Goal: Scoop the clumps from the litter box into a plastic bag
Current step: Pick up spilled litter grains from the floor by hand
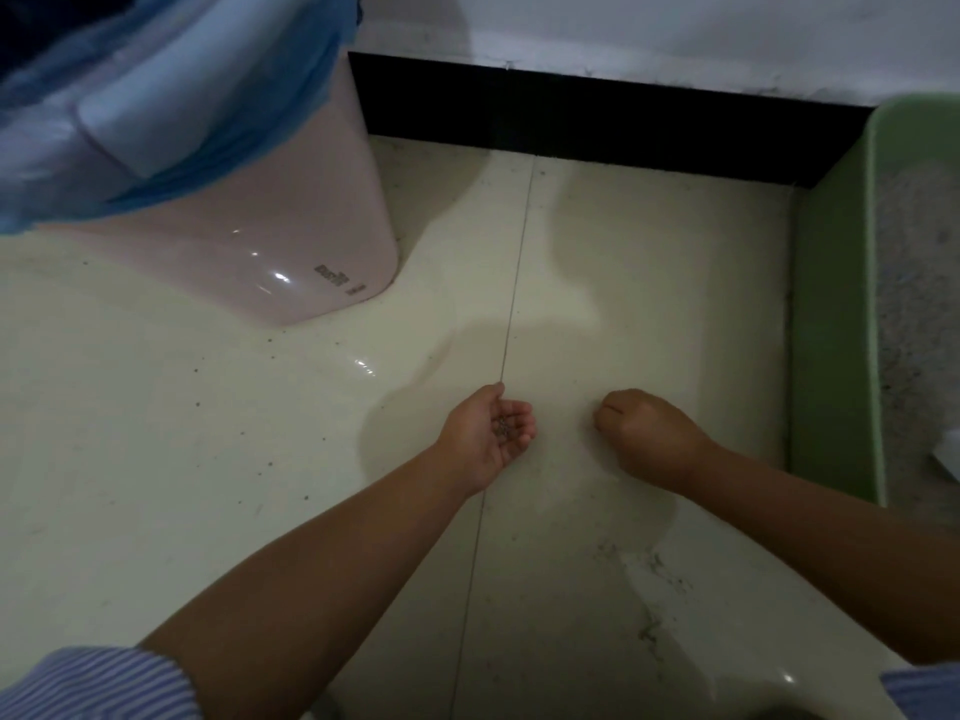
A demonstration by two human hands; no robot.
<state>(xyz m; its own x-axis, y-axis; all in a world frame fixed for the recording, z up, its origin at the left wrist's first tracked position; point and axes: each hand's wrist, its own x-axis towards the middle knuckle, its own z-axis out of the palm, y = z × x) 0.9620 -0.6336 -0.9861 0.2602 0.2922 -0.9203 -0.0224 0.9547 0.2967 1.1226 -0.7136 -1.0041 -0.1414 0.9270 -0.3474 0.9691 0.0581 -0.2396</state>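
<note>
The green litter box (pixel 831 330) stands at the right edge, with grey litter (pixel 919 304) inside it. A pink bin (pixel 249 241) lined with a blue plastic bag (pixel 156 96) stands at the upper left. My left hand (pixel 483 444) is low over the floor tiles, palm up and cupped, with a few dark litter grains (pixel 503 427) lying in it. My right hand (pixel 644 433) is beside it, knuckles up. Its fingers are curled with the tips down at the floor. Whether they pinch anything is hidden.
A black baseboard (pixel 597 116) runs along the white wall behind. Small dark grains are scattered over the cream floor tiles (pixel 208 459). A white object (pixel 948 454) pokes into view inside the litter box at the right edge.
</note>
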